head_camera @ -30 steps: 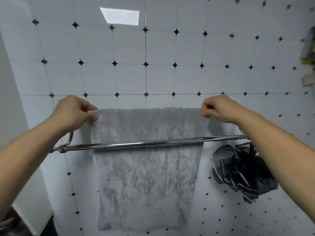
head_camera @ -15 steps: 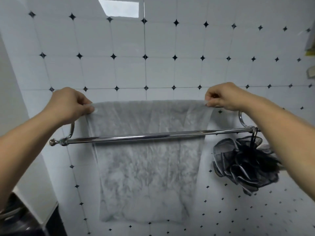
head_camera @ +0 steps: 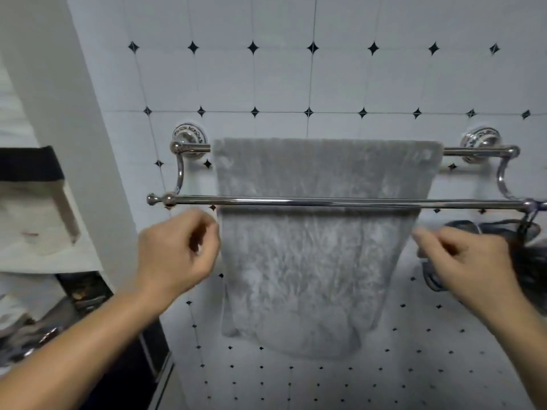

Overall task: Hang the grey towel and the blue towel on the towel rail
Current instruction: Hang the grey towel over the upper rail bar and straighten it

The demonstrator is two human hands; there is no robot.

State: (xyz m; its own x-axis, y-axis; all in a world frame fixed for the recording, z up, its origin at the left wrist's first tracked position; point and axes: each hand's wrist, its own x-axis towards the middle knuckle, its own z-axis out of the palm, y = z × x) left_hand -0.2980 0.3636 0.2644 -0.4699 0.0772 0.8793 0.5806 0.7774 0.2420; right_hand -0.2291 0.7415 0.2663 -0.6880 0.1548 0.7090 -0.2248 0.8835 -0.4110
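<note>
At the left end of the towel rail (head_camera: 296, 201), just below its front bar, my left hand (head_camera: 177, 250) is hovering beside the left edge of the grey towel (head_camera: 313, 261). Its fingers (head_camera: 211, 232) are curling loosely and pinching nothing; whether the tips are brushing the cloth I cannot tell. Across the middle, the grey towel is hanging over the rear bar, draping down behind the front bar against the tiled wall (head_camera: 281, 81). By the towel's right edge my right hand (head_camera: 464, 258) is hovering too, its blurred fingers (head_camera: 423, 235) loosely curling and gripping nothing. At the rail's right end a dark mesh sponge (head_camera: 532, 261) is dangling from the front bar, behind my right hand.
</note>
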